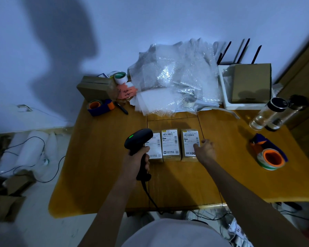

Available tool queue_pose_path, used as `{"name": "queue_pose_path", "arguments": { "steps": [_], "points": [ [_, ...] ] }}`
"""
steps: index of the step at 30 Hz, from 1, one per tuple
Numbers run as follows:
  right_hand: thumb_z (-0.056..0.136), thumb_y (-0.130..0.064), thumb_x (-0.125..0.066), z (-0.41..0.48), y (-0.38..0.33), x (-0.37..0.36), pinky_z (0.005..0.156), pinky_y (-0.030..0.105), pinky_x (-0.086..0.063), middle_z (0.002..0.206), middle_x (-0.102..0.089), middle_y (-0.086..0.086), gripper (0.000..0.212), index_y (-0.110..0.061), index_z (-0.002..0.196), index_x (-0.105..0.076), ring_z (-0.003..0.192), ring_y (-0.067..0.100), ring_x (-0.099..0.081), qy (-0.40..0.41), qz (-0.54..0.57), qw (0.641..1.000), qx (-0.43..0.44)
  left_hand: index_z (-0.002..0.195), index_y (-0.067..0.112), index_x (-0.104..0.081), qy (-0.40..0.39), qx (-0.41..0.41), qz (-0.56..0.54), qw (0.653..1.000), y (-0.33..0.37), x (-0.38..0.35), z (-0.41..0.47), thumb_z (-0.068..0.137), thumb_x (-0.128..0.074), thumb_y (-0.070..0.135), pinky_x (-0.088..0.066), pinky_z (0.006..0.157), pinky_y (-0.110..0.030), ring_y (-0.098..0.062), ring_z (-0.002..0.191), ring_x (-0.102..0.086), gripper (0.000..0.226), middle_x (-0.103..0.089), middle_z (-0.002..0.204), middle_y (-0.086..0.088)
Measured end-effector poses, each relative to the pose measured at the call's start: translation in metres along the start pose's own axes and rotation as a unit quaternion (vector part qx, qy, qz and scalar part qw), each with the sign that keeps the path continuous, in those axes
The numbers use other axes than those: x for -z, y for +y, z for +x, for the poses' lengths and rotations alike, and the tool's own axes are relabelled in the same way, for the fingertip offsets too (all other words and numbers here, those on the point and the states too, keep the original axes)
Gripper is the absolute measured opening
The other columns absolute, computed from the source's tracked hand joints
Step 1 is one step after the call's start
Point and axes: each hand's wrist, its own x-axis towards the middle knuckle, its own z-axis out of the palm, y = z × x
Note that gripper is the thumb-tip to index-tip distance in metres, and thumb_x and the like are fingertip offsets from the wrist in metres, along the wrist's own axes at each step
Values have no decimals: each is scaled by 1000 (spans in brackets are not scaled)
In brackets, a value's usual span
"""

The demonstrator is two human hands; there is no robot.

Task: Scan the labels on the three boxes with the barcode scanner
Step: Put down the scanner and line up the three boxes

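Observation:
Three small brown boxes with white labels lie side by side on the wooden table: the left box, the middle box and the right box. My left hand grips the handle of a black barcode scanner. Its head, with a green light on top, hangs over the left box and hides part of that label. My right hand rests with spread fingers on the right box's lower right corner.
Bubble wrap is piled at the back. Tape dispensers sit left and right. Two bottles stand at the right, with cardboard boxes behind. The scanner cable runs off the front edge.

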Motion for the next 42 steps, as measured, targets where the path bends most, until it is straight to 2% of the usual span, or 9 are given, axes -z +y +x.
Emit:
{"name": "queue_pose_path", "arguments": {
  "steps": [8, 15, 19, 23, 26, 29, 32, 36, 42],
  "points": [
    [97, -31, -61, -25, -52, 5, 67, 35, -50, 120, -62, 11, 28, -10, 115, -61, 87, 25, -64, 1, 46, 994, 104, 78, 11, -66, 28, 16, -34, 999, 11, 17, 8, 92, -71, 20, -44, 52, -30, -17, 45, -50, 17, -57, 59, -4],
    [99, -22, -60, -58, -100, 0, 57, 29, -44, 79, -64, -2, 13, -11, 98, -67, 68, 17, -59, -83, 79, 980, 164, 94, 7, -67, 31, 37, -62, 997, 16, 32, 26, 92, -69, 23, -51, 50, -29, -19, 47, -56, 17, -68, 69, -8],
    [100, -21, -59, -76, -121, -10, 72, 40, -53, 88, -70, 8, 19, -4, 99, -67, 80, 26, -67, -185, 91, 959, 196, 108, 7, -57, -22, 62, -116, 991, 21, 41, 33, 96, -56, 19, -50, 57, -34, -23, 55, -58, 17, -70, 85, -16],
    [101, -22, -57, -96, -135, -25, 73, 32, -53, 91, -74, 10, 23, -4, 99, -71, 81, 20, -69, -275, 98, 934, 205, 121, 4, -53, -36, 72, -188, 979, 22, 52, 42, 98, -49, 18, -49, 68, -37, -27, 69, -63, 27, -69, 93, -20],
    [103, -25, -56, -108, -145, -36, 73, 31, -52, 91, -75, 13, 30, -1, 96, -72, 79, 18, -68, -318, 114, 921, 195, 115, -2, -61, -17, 72, -207, 976, 17, 61, 54, 101, -52, 19, -53, 84, -41, -28, 82, -67, 27, -69, 89, -17],
    [103, -34, -56, -117, -153, -46, 70, 24, -49, 86, -73, -1, 30, -11, 98, -75, 76, 9, -67, -361, 123, 907, 178, 100, -1, -65, -2, 75, -192, 979, 9, 70, 65, 103, -53, 24, -53, 91, -43, -27, 84, -67, 28, -68, 84, -14],
    [104, -34, -56, -122, -158, -58, 72, 22, -47, 93, -69, -2, 32, -9, 115, -73, 81, 9, -64, -375, 94, 901, 195, 103, -2, -66, 14, 86, -169, 982, 0, 79, 80, 100, -59, 31, -54, 90, -45, -29, 90, -68, 34, -69, 91, -16],
    [101, -29, -60, -127, -162, -78, 99, 35, -53, 126, -67, 6, 40, -10, 137, -61, 116, 21, -64, -387, 61, 898, 202, 109, 1, -69, 57, 96, -139, 984, -5, 89, 97, 96, -66, 33, -56, 83, -42, -28, 95, -68, 35, -71, 95, -11],
    [99, -23, -64, -134, -169, -109, 97, 37, -54, 131, -63, 10, 46, -9, 140, -49, 112, 23, -64, -374, 68, 912, 151, 117, 1, -70, 87, 88, -25, 992, -8, 106, 120, 89, -77, 29, -56, 95, -50, -34, 104, -71, 41, -74, 113, -16]
  ]
}}
